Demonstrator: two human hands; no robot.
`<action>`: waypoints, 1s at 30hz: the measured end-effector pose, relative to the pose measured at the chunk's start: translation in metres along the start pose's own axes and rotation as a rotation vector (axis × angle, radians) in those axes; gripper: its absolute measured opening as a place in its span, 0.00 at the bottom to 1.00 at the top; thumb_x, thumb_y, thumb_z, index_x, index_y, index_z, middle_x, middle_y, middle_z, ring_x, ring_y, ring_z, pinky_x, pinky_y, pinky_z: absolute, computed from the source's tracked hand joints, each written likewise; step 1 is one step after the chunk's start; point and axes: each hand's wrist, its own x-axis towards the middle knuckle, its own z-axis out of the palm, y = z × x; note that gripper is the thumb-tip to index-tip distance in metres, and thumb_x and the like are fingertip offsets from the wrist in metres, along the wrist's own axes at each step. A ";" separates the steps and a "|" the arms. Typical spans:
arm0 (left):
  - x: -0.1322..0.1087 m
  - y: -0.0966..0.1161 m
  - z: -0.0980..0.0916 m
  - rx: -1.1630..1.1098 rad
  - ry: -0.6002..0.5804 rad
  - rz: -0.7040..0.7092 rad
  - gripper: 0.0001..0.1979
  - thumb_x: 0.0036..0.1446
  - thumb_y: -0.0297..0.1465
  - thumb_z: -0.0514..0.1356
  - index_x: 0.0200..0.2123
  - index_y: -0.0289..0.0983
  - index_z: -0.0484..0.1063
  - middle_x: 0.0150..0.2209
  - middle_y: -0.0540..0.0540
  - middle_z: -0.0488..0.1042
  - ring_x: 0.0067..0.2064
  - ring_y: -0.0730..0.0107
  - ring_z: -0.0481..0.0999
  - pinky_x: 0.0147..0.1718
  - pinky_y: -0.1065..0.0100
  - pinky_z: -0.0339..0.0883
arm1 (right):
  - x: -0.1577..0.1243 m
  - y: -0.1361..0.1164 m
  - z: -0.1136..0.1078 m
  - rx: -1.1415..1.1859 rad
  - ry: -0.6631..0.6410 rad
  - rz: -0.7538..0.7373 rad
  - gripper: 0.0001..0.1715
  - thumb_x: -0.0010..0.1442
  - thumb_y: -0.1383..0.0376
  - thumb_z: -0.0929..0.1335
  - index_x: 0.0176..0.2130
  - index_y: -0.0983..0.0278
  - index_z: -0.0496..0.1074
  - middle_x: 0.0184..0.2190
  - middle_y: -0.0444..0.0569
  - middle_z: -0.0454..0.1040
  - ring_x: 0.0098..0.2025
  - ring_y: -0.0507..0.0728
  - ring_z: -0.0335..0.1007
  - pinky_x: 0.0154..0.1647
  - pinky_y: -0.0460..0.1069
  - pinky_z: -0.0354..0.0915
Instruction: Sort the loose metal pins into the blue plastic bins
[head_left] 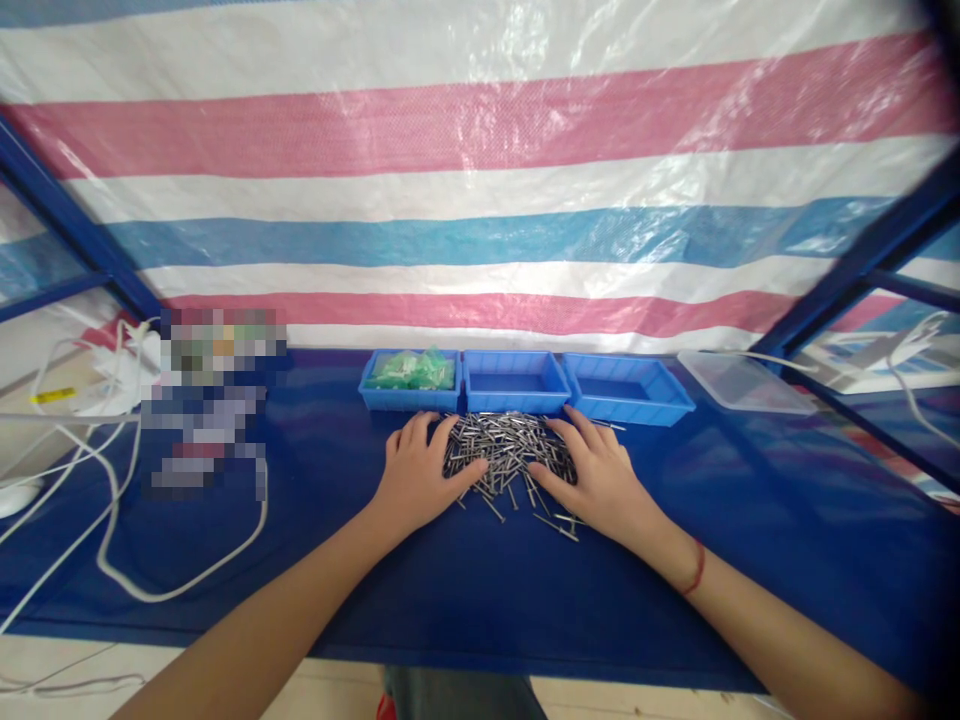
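A heap of small metal pins (504, 447) lies on the blue table (465, 590) in front of me. My left hand (417, 472) rests flat on the table against the heap's left side, fingers spread. My right hand (592, 477) lies flat against the heap's right side, fingers apart. Neither hand grips anything. Behind the heap stand three blue trays: the left tray (409, 383) holds green pieces, the middle tray (514, 382) and the right tray (627, 388) look empty inside.
A clear plastic container (742, 382) sits at the back right. White cables (120, 520) loop across the table's left part near a blurred patch of objects. A striped tarp (480, 180) hangs behind, framed by blue metal bars (847, 280).
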 end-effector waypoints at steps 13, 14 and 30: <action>-0.004 -0.002 -0.004 -0.012 -0.054 0.122 0.34 0.57 0.55 0.50 0.59 0.39 0.62 0.57 0.37 0.64 0.59 0.52 0.61 0.56 0.48 0.52 | 0.000 0.000 -0.002 0.076 0.007 -0.024 0.27 0.59 0.46 0.63 0.49 0.60 0.70 0.51 0.52 0.71 0.51 0.65 0.63 0.48 0.59 0.60; -0.004 -0.002 -0.004 -0.019 -0.063 0.136 0.34 0.57 0.55 0.50 0.59 0.39 0.61 0.58 0.37 0.63 0.60 0.51 0.60 0.57 0.47 0.51 | -0.001 -0.001 -0.003 0.089 0.005 -0.022 0.26 0.59 0.46 0.63 0.49 0.59 0.70 0.50 0.52 0.72 0.51 0.65 0.63 0.48 0.59 0.60; -0.009 0.003 -0.009 0.015 -0.144 0.171 0.36 0.58 0.53 0.50 0.64 0.40 0.53 0.66 0.39 0.54 0.66 0.54 0.54 0.63 0.46 0.45 | -0.008 -0.012 -0.006 0.303 -0.004 0.029 0.24 0.61 0.49 0.62 0.50 0.60 0.67 0.52 0.54 0.70 0.54 0.65 0.62 0.54 0.62 0.58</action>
